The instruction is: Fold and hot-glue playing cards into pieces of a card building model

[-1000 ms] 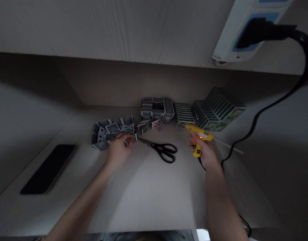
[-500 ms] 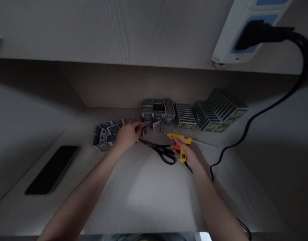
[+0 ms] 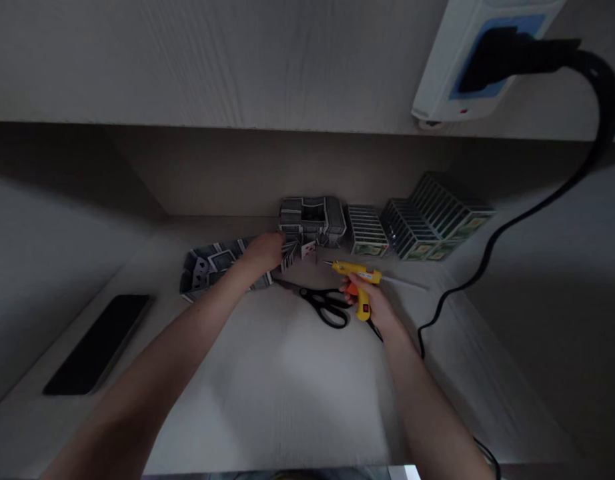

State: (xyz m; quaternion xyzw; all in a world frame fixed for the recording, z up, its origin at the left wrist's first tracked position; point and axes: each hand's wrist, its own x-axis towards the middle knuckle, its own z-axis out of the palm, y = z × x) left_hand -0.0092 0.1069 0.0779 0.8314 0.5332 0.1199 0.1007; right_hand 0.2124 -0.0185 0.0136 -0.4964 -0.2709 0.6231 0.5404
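Glue gun (image 3: 355, 269): yellow, clasped by its handle in the right hand (image 3: 376, 308), above the desk beside the scissors. Its nozzle points toward the folded cards; that grip probably serves to aim it, with the fingers near the orange trigger (image 3: 353, 289).
Left hand (image 3: 264, 256): at the folded cards (image 3: 289, 256), perhaps to steady them; its fingertips are hidden, so I cannot tell whether it pinches one.
White stick (image 3: 405, 284): juts from the back of the gun, presumably as its glue feed.
Scissors (image 3: 330, 309): black handles toward the right hand, likely within easy reach.
Red-marked card (image 3: 308, 251): upright beside the folded cards.
Open card tray (image 3: 186, 285): beneath and beside the left forearm, with loose cards inside.
Grey card structure (image 3: 336, 220): behind the folded cards, seemingly set back for working room.
Green-edged card blocks (image 3: 368, 231): farther right, near the back panel.
Phone (image 3: 98, 343): dark screen, lying well to the left, apparently out of the way.
Desk (image 3: 297, 400): pale, faintly grained, enclosed by side panels and a back panel (image 3: 227, 177).
Power strip (image 3: 434, 99): on the upper board (image 3: 212, 67), a black plug (image 3: 487, 63) in it, its cord (image 3: 512, 223) looping down the right.
Room: dim, with soft shadows.
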